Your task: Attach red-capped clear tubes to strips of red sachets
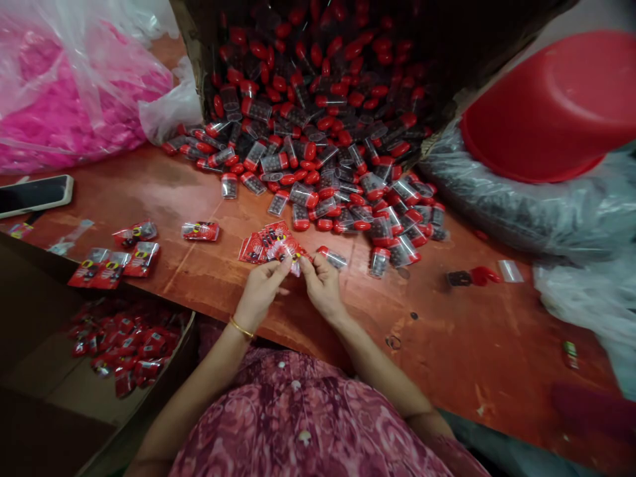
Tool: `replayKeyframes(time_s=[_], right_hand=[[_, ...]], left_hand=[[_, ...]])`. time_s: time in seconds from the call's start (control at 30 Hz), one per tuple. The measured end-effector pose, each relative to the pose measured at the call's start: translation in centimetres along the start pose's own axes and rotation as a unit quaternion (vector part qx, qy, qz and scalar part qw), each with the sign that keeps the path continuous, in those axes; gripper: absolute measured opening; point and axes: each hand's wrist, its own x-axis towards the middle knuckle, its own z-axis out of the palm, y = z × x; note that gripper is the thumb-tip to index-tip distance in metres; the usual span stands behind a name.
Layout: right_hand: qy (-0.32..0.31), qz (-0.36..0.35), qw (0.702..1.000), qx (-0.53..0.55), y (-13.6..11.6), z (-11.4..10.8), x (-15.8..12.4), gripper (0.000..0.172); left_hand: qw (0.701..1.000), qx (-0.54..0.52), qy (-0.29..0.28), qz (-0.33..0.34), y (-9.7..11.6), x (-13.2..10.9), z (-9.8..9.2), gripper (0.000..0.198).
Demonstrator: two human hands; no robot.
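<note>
My left hand (262, 291) and my right hand (322, 281) meet over the table, thumbs and fingers pinched on a small printed wrapper (295, 266). The fingers partly cover it, so its exact shape cannot be made out. Just beyond lies a fanned stack of flat red printed wrappers (258, 245). Close to my right fingertips a clear tube with a red cap (332, 258) lies on its side, dark beads or pellets inside. To the left of my hands sit several tubes in red printed wrapping (200, 230).
Red-capped tubes (322, 165) spill from a tipped carton. Wrapped pieces fill an open box (122, 344) below the table's (447, 331) left edge. A phone (34, 195) and a bag of pink pieces (69, 99) are left; a red tub (551, 106) rests on a plastic bag (501, 199) at right.
</note>
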Motion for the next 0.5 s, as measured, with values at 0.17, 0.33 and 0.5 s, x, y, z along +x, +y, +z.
replayKeyframes(time_s=[0.17,0.33,0.5], right_hand=[[-0.035,0.002,0.999,-0.019,0.9,0.0,-1.7,0.025],[-0.035,-0.06,0.984,-0.166,1.3,-3.6,-1.2,0.024],[-0.031,-0.126,0.863,-0.489,2.7,-8.1,0.6,0.044]], left_hand=[[0.992,-0.109,0.032,-0.052,-0.4,-0.5,0.5,0.041],[0.987,-0.145,0.049,-0.056,-0.4,-0.1,0.4,0.041],[0.976,-0.193,0.042,-0.092,0.0,0.4,0.0,0.037]])
